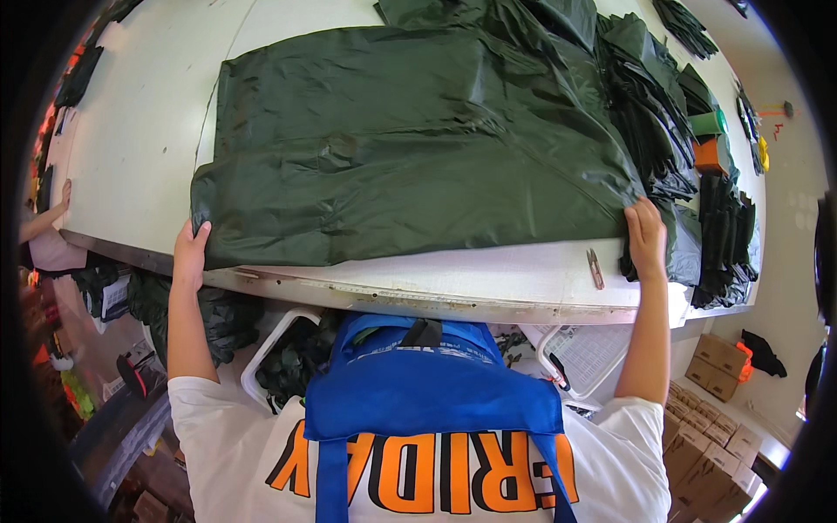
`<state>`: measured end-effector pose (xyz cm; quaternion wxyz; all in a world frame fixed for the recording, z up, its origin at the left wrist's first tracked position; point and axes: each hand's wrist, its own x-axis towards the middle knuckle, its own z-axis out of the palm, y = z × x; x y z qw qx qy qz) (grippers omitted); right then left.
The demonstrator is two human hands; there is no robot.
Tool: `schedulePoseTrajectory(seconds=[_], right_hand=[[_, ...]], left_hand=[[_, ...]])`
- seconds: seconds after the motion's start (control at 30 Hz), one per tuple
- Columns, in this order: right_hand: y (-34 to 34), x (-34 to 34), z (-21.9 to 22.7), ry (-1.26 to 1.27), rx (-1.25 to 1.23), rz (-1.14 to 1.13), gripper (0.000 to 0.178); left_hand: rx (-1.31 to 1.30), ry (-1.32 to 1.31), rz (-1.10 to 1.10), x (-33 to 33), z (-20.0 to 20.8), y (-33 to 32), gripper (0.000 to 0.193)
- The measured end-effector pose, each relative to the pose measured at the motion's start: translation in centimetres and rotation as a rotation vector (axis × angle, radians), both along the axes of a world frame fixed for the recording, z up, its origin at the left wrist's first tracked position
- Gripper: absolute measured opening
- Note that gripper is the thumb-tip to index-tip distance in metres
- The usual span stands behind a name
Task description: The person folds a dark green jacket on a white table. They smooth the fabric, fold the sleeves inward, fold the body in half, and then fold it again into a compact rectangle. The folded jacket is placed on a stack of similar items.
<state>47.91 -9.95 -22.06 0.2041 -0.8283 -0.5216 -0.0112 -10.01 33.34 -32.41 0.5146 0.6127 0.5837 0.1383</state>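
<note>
A large piece of dark green, slightly shiny fabric (392,157) lies spread and folded over on the white table (139,131), with creases running across it. At its near left corner my left hand (191,251) pinches the edge, thumb on top and the other fingers mostly hidden. My right hand (646,235) grips the near right corner, its fingers closed around the cloth. Between the two hands the fabric's near edge runs almost straight, a little in from the table's edge. Small thread snips (595,268) lie on the table just left of my right hand.
Stacks of folded dark fabric (728,235) stand along the right, near a green roll (708,123) and an orange box (711,155). Below the table edge are white baskets (588,353). Another person's hand (63,199) rests at the far left. Cardboard boxes (715,370) stand lower right.
</note>
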Motion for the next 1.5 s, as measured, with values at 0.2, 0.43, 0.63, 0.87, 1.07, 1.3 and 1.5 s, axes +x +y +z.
schedulePoseTrajectory(seconds=[0.2, 0.43, 0.63, 0.87, 1.07, 1.3, 1.5], right_hand=[[-6.1, -3.0, -7.4, -0.003, -0.562, 0.096, 0.03], [0.6, -2.8, -3.9, 0.38, -0.203, -0.241, 0.018], [10.8, 5.4, -9.2, 0.042, -0.224, -0.364, 0.036], [20.1, 15.7, -7.0, 0.569, 0.041, -0.164, 0.039], [37.0, 18.2, -7.9, 1.412, 0.008, -0.316, 0.038], [36.5, 3.9, -1.3, 1.331, 0.542, 0.077, 0.023], [31.4, -10.4, -4.5, 0.33, -0.048, 0.8, 0.027]], left_hand=[[0.152, 0.491, -0.358, -2.2, -3.7, -1.2, 0.03], [0.648, 0.642, -0.276, 1.7, 2.8, 0.0, 0.045], [0.498, 0.759, -0.73, 16.6, -1.6, -0.7, 0.065], [0.66, 0.426, -0.731, 22.9, 1.5, -0.9, 0.066], [0.869, -0.389, -0.925, 44.5, -0.3, -6.5, 0.048], [0.892, -0.149, -0.902, 46.5, -4.6, -8.1, 0.048], [0.914, -0.014, -0.965, 44.1, -4.5, -8.7, 0.044]])
